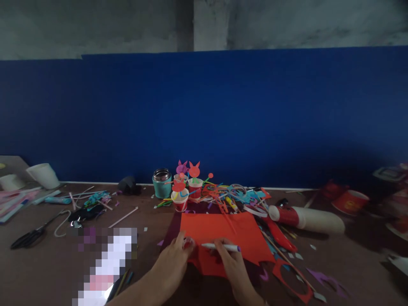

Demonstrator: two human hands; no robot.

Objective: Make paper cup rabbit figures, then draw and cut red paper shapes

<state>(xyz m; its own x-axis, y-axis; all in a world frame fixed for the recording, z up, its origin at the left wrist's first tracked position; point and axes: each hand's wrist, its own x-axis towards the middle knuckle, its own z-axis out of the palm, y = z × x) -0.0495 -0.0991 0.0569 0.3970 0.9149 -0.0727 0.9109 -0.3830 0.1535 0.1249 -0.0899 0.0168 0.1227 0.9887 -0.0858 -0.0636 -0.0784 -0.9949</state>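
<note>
A sheet of orange-red paper point(219, 227) with a cut, uneven lower edge lies on the table in front of me. On its left side, my left hand point(172, 261) has its fingers closed around a small clear round object point(188, 243), whose kind I cannot make out. My right hand point(230, 263) grips a white marker point(223, 246) with a purple end, held nearly level above the paper. The marker's left tip points toward the clear object, with a gap between them. Dark purple paper point(172, 229) shows beneath the red sheet.
Paper cups with cut-paper figures point(180, 199) stand behind the sheet beside a teal container point(162, 183). Straws and scraps point(219, 195) are piled to the right, near a long cup stack point(318, 219) and red-handled tool point(282, 238). Black scissors point(30, 237) lie left.
</note>
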